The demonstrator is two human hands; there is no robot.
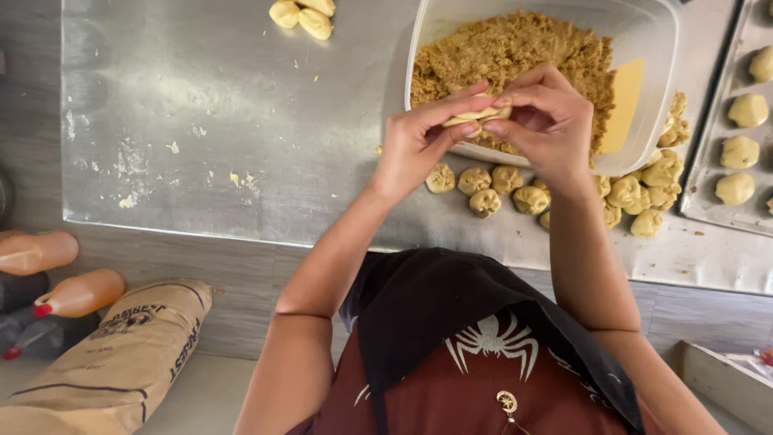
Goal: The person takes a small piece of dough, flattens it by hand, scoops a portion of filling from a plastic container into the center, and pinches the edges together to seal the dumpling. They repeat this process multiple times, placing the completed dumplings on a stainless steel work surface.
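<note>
Both hands meet over the near edge of a clear plastic tub (656,48) full of brown crumbly filling (515,48). My left hand (415,145) and my right hand (543,121) pinch one small pale dough piece (477,115) between their fingertips. Just below the hands, a row of several pleated dough balls (507,181) lies on the steel table (241,121).
A metal tray (708,173) at the right holds several round dough pieces (739,151). More dough lumps (304,14) sit at the table's far edge. Below the table's left side lie a paper sack (121,354) and orange bottles (76,294). Flour specks dot the steel.
</note>
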